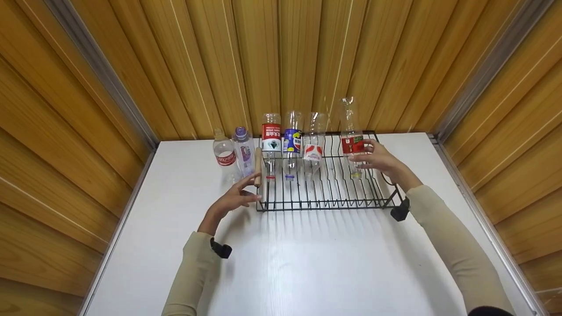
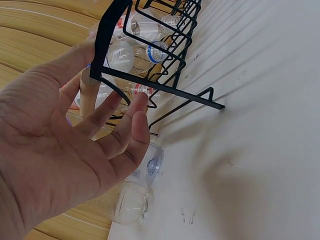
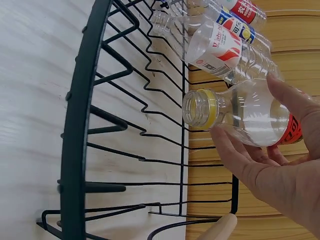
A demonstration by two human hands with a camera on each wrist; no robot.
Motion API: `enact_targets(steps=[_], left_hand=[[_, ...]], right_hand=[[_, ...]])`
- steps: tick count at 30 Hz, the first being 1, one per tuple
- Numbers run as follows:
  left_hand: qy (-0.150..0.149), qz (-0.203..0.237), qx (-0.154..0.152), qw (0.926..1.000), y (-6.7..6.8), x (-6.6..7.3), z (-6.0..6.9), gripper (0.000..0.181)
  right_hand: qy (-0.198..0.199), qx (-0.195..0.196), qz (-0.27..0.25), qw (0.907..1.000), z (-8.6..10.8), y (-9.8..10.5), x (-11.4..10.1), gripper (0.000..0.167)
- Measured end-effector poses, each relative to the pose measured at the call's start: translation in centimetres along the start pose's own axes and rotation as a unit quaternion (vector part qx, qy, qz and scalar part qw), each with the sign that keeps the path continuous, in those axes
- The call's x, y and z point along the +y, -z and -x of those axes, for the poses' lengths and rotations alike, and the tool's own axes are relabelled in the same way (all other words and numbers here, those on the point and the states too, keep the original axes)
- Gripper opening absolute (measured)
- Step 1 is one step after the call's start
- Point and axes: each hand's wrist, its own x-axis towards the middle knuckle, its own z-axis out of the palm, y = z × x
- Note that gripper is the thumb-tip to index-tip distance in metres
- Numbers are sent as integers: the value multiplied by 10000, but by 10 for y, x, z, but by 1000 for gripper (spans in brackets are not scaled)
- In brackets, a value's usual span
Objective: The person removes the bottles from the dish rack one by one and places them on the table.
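Note:
My right hand (image 1: 380,159) grips a clear bottle with a red label (image 1: 352,144), neck down, over the right part of the black wire rack (image 1: 325,204). In the right wrist view its yellow-ringed open mouth (image 3: 200,109) points toward the rack wires. Three bottles lie neck down on the rack: one with a red and white label (image 1: 271,137), one with a blue label (image 1: 292,140), one with a red and white pattern (image 1: 313,152). My left hand (image 1: 232,199), fingers loosely bent, is at the rack's left end by the wooden handle (image 1: 258,166); whether it touches is unclear.
Left of the rack, a bottle with a red label (image 1: 226,158) and a purple-necked bottle (image 1: 245,151) stand on the white table (image 1: 281,263). Behind the rack rises a wood-patterned wall (image 1: 263,57); metal rails edge the table on both sides.

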Motion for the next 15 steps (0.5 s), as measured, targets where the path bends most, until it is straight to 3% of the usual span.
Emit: enact_targets(steps=[7,15], left_hand=[[8,53,-15,10000,0,-1,0,80],[-16,97,-29,9999,-1,-1,0,80]], right_hand=[[369,62,508,9980,20,-1,-7,90],[944,164,1058,9898,32,-5,-6,80]])
